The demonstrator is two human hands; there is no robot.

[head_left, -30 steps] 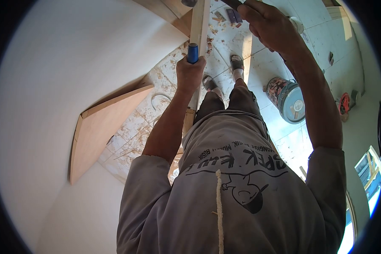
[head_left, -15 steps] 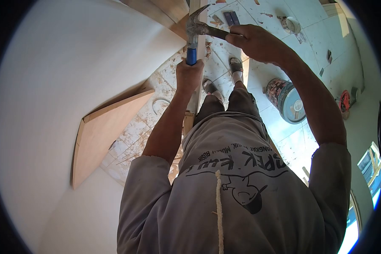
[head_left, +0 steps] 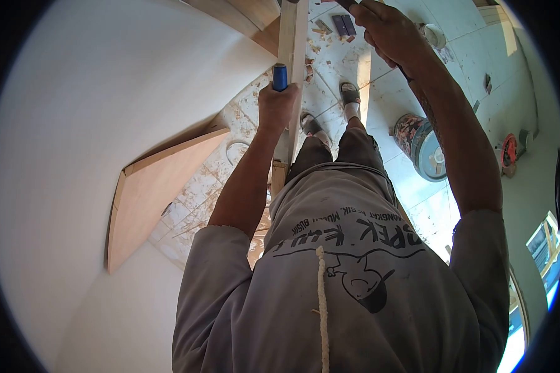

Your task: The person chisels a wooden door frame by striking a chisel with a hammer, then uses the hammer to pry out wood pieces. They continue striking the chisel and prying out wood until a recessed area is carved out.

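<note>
My left hand (head_left: 276, 107) is closed round the blue handle of a chisel (head_left: 280, 78), its capped end pointing up. The chisel's blade is hidden below the fist. Beneath that hand runs a long pale wooden beam (head_left: 293, 45). My right hand (head_left: 389, 32) is raised at the top of the view, its fingers wrapped round the handle of a claw hammer (head_left: 347, 4). Most of the hammer's head lies beyond the upper edge. The hammer is apart from the chisel.
Wood chips (head_left: 309, 69) and a dark flat object (head_left: 344, 26) lie on the dusty tiled floor. A lidded bucket (head_left: 430, 155) stands at right. At left, an angled wooden panel (head_left: 162, 193) rests by the white wall (head_left: 106, 93). A red item (head_left: 509, 148) lies far right.
The hammer was at the top of the chisel handle; my right hand has lifted it up and away, mostly out of view. My left hand keeps hold of the chisel in nearly the same place.
</note>
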